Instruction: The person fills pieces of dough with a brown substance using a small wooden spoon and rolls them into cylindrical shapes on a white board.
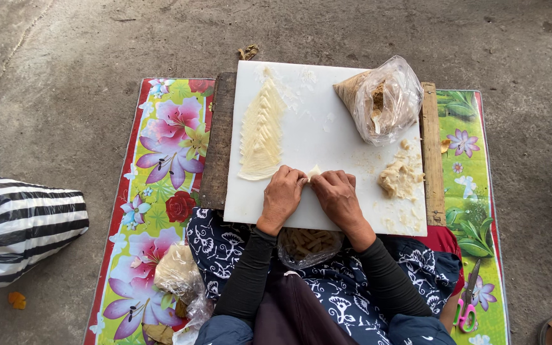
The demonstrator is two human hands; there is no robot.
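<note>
Someone sits on a floral mat (pixel 161 166) spread over a concrete floor, with a white cutting board (pixel 327 153) laid across a wooden plank in front of them. Both hands meet at the near middle of the board: the left hand (pixel 281 195) and the right hand (pixel 337 197) have their fingers curled down and pinched together on a small pale wrapper (pixel 314 171), which peeks out between the fingertips. Only its tip shows, a little corner pointing away from the person toward the far edge of the board; the rest is covered by the fingers, so I cannot tell how its long axis runs. Just beyond the left hand lies a stack of wrappers (pixel 262 131), fanned in overlapping layers, its long axis running from near to far and its narrow end pointing away. To the right of the hands sits a lump of filling (pixel 398 179), and behind it an open plastic bag (pixel 381 99) holding brownish stuff. A bag of finished rolls (pixel 308 246) rests on the lap, pink scissors (pixel 466 303) lie on the mat at right, and a striped bag (pixel 20 227) stands off to the left on the concrete.
</note>
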